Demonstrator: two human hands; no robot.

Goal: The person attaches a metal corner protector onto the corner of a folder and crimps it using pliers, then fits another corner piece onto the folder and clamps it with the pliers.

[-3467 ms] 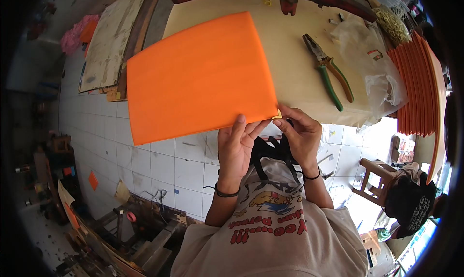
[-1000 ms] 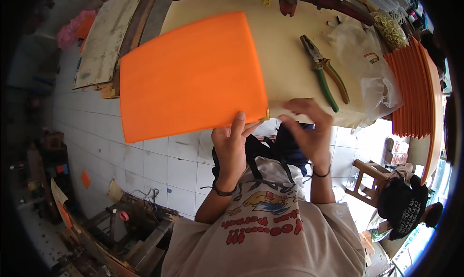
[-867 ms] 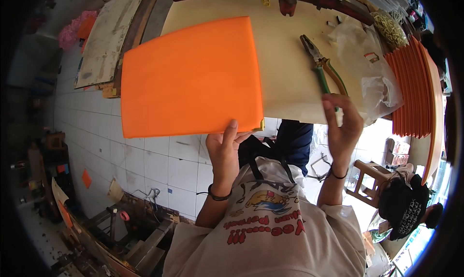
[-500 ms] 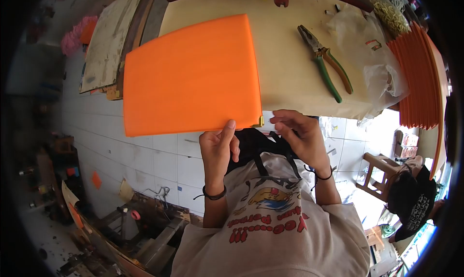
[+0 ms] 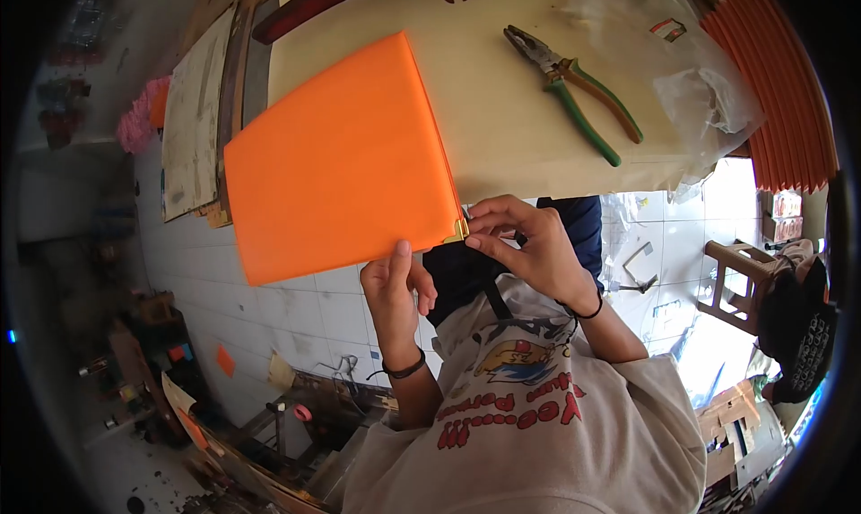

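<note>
At the near edge of the tabletop (image 5: 475, 146), held partly over it and partly over the tiled floor (image 5: 278, 330), is a flat orange folder (image 5: 341, 173), smooth and matte, four-sided with straight edges. A shiny gold corner piece (image 5: 458, 231), metallic in look, caps its near right corner. The folder's long axis runs roughly left to right in the view, tilted so that the right end sits higher; the capped corner points towards the right hand (image 5: 529, 236). The left hand's (image 5: 393, 290) grip is clamped on the folder's near edge, thumb flat on the upper face. The right hand's grip is pinched on the gold corner piece, thumb and forefinger close together. On the tabletop's pale tan covering lie pliers (image 5: 578, 92) with grey metal jaws and green-and-tan handles, near a crumpled, translucent plastic bag (image 5: 641, 34). Far right stands a ridged stack of orange sheets (image 5: 776, 92).
</note>
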